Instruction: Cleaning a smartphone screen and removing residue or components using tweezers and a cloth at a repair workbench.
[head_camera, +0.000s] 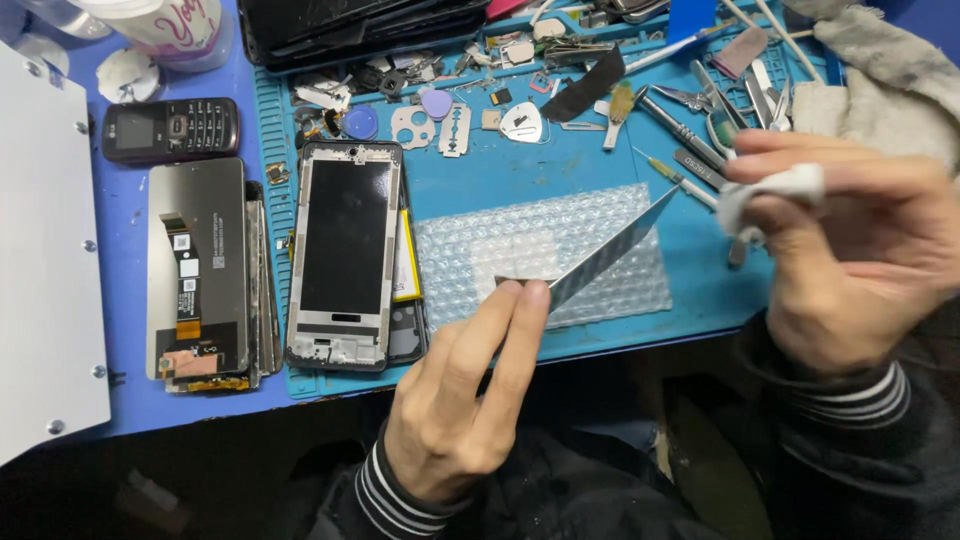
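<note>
I see my left hand (455, 400) pinching the near end of a thin glass panel (612, 248), held edge-on over the bubble wrap (500, 250); my right hand (850, 260) is closed on a white cloth (770, 190), just beside the panel's far end

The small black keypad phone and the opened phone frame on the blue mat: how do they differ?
The keypad phone lies sideways, whole, with buttons showing. The phone frame lies lengthwise, larger, stripped open, with no buttons. The keypad phone rests off the mat; the phone frame rests on it. Both are dark and untouched.
</note>
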